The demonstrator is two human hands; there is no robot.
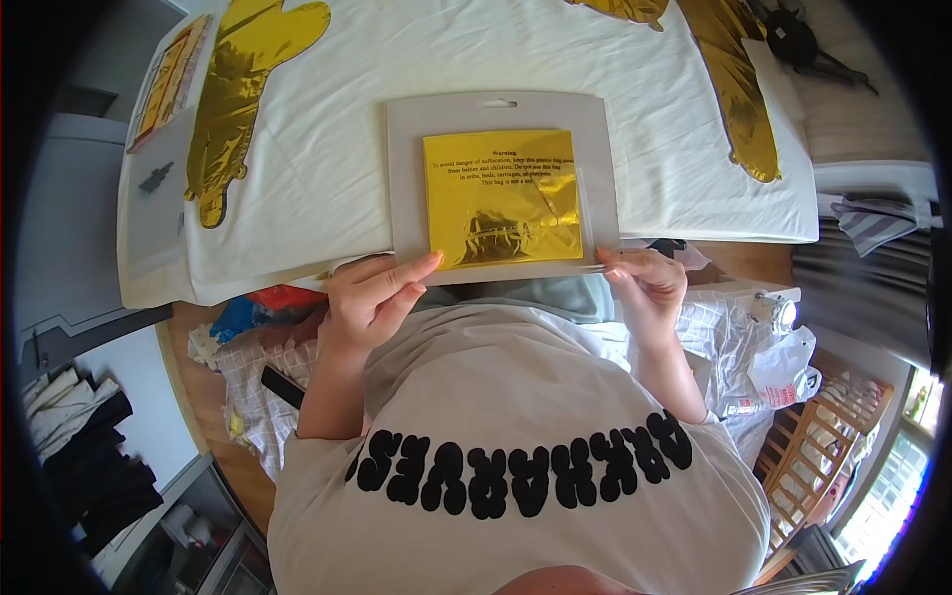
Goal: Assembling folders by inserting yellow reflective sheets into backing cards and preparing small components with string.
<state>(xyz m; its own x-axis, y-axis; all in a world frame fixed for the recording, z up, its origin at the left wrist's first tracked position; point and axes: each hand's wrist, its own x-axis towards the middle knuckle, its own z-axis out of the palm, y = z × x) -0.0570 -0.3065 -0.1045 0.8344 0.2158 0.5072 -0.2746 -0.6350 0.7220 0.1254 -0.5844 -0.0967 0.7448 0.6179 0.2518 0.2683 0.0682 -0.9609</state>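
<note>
A flat grey-white bag (407, 159) with a hang slot at its top lies at the near edge of the cloth-covered table, partly overhanging it. Through its clear front shows a folded gold foil sheet (501, 193); black print runs across the front. The bag's lower left corner is pinched between the thumb and fingers of my left hand (372, 296). At the lower right corner, my right hand (647, 288) grips it the same way. Flat, uninflated gold foil balloons lie farther off, one on the left (233, 99) and one on the right (729, 84).
Another piece of gold foil (625, 8) shows at the far edge. A flat pack with gold pieces (171, 84) lies at the far left of the white cloth (327, 149). Beyond the right side sits a black corded object (791, 40). A wooden slatted rack (818, 446) stands lower right.
</note>
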